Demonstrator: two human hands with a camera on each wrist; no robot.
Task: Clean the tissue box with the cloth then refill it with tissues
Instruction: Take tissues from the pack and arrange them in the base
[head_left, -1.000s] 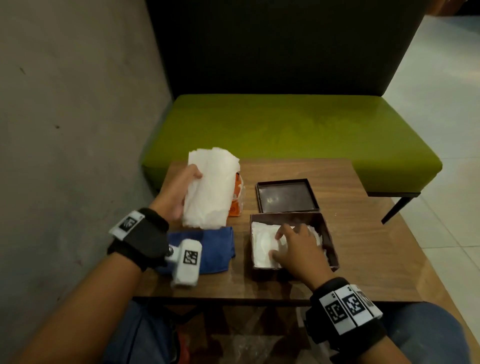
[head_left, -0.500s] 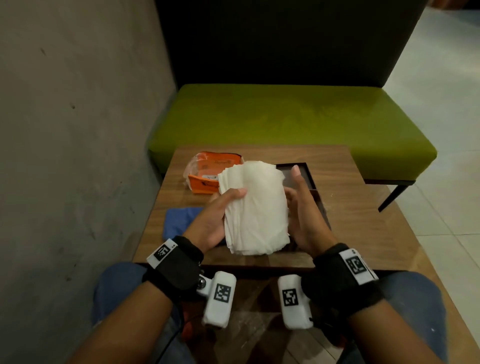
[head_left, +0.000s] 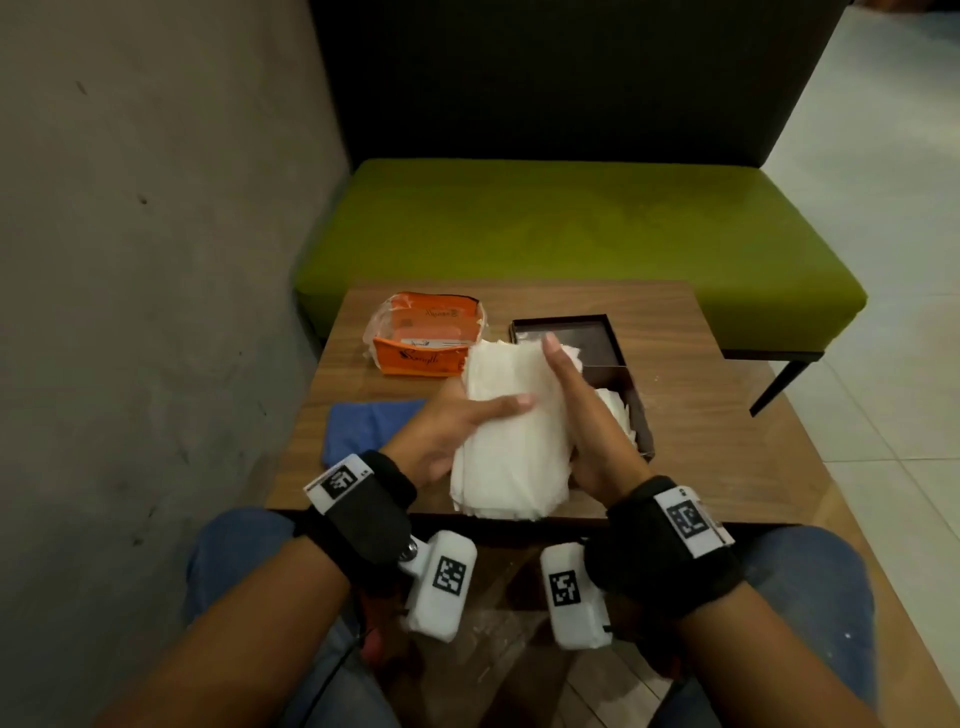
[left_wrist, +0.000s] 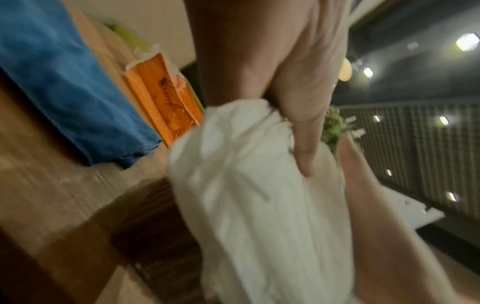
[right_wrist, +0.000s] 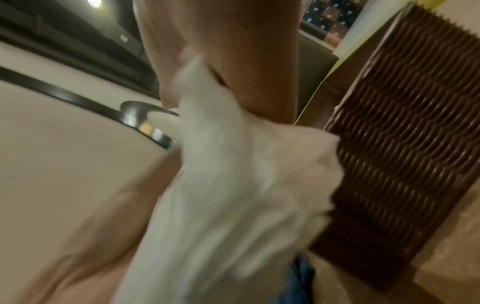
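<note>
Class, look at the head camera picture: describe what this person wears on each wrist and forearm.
The forearms are bare, no sleeves. Each wrist has a black band: left wrist band, right wrist band. Each carries a white tag with a black square code, and a white camera block below with another code. A thin dark cable hangs under the left one.

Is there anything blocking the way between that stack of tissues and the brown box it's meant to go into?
Nothing visible does. Both hands hold the tissue stack just left of the open box. The lid lies apart behind it. Some tissues already lie inside; the right hand hides part of the opening.
</note>
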